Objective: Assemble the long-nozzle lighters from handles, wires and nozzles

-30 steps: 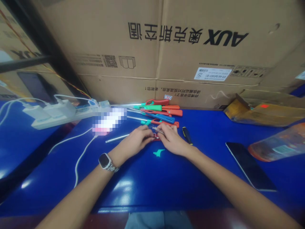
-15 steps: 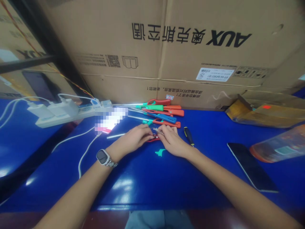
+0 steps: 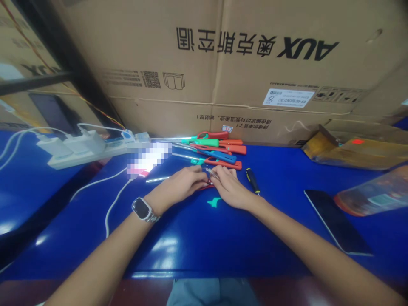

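My left hand [image 3: 182, 183] and my right hand [image 3: 228, 188] meet on the blue table [image 3: 204, 238], fingers pinched together over a small red piece [image 3: 207, 185] with a thin clear or metal part between the fingertips. How the hold is shared between the hands is hard to make out. A thin metal rod [image 3: 157, 179] lies just left of my left hand. A small teal plastic piece [image 3: 214, 201] lies under my right wrist. A watch [image 3: 142, 209] is on my left wrist.
A pile of red, green and blue long-handled tools [image 3: 216, 148] lies behind the hands against big cardboard boxes [image 3: 223, 63]. A black-handled screwdriver [image 3: 252, 175] lies right of them. A dark phone [image 3: 336, 223], plastic bags [image 3: 372, 193], a power strip with chargers [image 3: 79, 146] and white cables [image 3: 110, 208] surround the spot.
Both hands stay pinched on the small red piece with only slight finger shifts. The view has drifted a little.
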`<state>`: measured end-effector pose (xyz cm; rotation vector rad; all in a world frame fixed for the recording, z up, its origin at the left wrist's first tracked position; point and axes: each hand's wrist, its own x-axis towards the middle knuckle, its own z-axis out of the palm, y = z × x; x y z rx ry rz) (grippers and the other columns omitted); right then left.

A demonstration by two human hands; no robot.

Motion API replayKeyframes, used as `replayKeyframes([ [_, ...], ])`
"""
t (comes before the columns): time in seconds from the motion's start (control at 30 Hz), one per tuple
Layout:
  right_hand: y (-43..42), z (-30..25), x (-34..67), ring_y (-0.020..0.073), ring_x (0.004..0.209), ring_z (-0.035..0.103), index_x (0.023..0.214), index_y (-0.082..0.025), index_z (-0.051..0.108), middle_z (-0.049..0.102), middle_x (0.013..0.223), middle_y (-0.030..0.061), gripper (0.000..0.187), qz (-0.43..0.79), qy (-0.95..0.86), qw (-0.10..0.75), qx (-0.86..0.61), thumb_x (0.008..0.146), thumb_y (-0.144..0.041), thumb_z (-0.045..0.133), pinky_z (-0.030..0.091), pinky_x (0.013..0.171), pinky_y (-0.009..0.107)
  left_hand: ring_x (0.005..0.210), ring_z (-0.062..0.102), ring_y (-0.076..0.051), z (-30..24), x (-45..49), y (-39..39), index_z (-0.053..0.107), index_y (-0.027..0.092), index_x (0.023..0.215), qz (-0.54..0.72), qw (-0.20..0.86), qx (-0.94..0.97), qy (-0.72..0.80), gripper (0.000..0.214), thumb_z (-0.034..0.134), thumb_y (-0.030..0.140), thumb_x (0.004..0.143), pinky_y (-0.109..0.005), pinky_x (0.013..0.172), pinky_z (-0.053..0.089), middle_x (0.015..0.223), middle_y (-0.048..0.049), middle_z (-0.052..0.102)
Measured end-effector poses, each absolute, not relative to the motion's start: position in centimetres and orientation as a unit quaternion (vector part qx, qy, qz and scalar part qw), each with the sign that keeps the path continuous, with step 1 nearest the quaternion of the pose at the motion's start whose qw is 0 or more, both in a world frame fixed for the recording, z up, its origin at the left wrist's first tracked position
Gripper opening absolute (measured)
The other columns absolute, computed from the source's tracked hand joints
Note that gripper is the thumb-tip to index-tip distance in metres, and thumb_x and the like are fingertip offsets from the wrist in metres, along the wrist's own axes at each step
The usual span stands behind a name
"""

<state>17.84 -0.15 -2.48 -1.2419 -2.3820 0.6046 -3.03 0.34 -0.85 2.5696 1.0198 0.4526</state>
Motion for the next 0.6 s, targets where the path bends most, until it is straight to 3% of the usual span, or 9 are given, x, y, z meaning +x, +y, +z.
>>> replayKeyframes([
  [0.6,-0.29,-2.91,17.46,0.0238,0.093,0.051,0.096,-0.023,0.042,0.060,0.098,0.0056,0.008,0.173,-0.862,0.187,-0.439,0.100,-0.026,0.036,0.033,0.084,0.039,0.078,0.059,-0.015,-1.07,-3.38,0.41,0.066,0.017,0.090,0.197,0.211,0.888,0.358,0.013,0.056,0.020,0.095,-0.026,0.073,0.046,0.090,-0.0032,0.060],
])
